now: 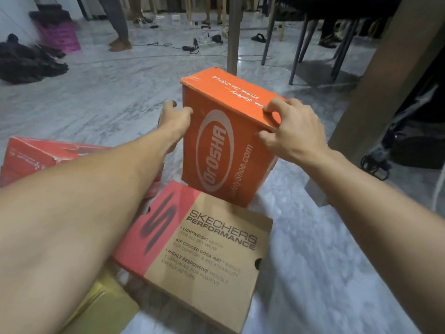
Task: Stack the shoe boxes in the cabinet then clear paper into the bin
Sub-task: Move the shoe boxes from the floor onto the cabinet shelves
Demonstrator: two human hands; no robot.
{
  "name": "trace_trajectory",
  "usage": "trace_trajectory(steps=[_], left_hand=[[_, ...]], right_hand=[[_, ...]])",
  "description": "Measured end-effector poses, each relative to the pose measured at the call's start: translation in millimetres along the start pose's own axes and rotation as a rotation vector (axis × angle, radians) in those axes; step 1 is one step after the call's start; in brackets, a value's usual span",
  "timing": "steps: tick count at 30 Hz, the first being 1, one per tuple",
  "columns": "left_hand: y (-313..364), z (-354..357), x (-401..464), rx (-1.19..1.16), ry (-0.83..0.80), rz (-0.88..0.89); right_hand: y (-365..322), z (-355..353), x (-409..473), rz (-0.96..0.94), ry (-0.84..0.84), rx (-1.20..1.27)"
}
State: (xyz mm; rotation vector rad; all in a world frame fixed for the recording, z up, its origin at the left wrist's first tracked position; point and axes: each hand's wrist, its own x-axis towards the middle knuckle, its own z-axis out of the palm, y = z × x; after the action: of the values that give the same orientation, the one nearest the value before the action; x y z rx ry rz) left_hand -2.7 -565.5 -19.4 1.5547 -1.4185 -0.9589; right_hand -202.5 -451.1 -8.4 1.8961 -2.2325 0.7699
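Head view, looking down at a grey-veined marble floor (101,104). An orange cardboard shoe box (224,141), rectangular and matte, stands on end with its large face, printed with a white oval logo, turned to the camera; its lower corner rests just beside, possibly on, the far edge of the Skechers box (204,249). The left hand (174,121) lies against the orange box's left side, thumb on the front face, the other fingers hidden behind the box. The right hand (289,133) holds the upper right corner with a narrow grip: fingers curled over the lid's edge, thumb pressed to the front face. The Skechers box lies flat on the floor near the lower centre, of plain brown kraft card with a red band and black lettering and a half-round notch in its edges. A red box (29,155) lies at the floor's left edge, partly hidden by the left forearm; a yellowish box (106,307) of smooth card shows under that arm. Beyond stand a square wooden post (234,32), slim metal chair legs (301,44), a blurred pink basket (57,32), dark crumpled cloth (26,61) and black cables (192,48).
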Motion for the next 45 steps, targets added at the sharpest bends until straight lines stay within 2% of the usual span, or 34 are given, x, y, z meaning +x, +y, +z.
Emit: trace_trajectory(steps=[5, 8, 10, 13, 19, 24, 27, 31, 34, 36, 39, 41, 45], left_hand=[[12, 17, -5, -0.095, -0.083, 0.039], [15, 34, -10, -0.132, -0.118, 0.064], [18, 42, -14, -0.139, -0.109, 0.085], [21, 50, -21, -0.147, -0.127, 0.121], [24, 59, -31, -0.189, -0.201, 0.147], [1, 57, -23, -0.189, -0.12, 0.005], [-15, 54, -22, -0.186, -0.126, -0.137], [-37, 62, -21, -0.304, -0.172, -0.263], [-90, 85, 33, -0.336, -0.124, -0.278], [-110, 97, 55, -0.407, -0.114, -0.35], [-59, 82, -11, -0.583, -0.19, -0.421], [-56, 87, -23, -0.646, -0.237, -0.441], [-35, 84, -27, -0.638, -0.327, -0.399]], right_hand=[[21, -18, -16, 0.09, -0.011, 0.08], [25, -36, -9, 0.156, -0.144, -0.022], [26, -49, 0, 0.179, -0.221, 0.013], [25, -60, 5, 0.125, -0.274, 0.104], [29, -50, -5, 0.039, -0.267, 0.031], [48, -48, -23, 0.077, -0.197, 0.054], [58, -51, -33, 0.088, -0.166, 0.093], [66, -57, -43, 0.133, -0.141, 0.161], [71, -56, -46, 0.137, -0.071, 0.188], [77, -54, -47, 0.131, -0.045, 0.199], [85, -47, -47, 0.137, 0.022, 0.185], [87, -38, -46, 0.145, 0.129, 0.191], [86, -29, -34, 0.105, 0.326, 0.318]])
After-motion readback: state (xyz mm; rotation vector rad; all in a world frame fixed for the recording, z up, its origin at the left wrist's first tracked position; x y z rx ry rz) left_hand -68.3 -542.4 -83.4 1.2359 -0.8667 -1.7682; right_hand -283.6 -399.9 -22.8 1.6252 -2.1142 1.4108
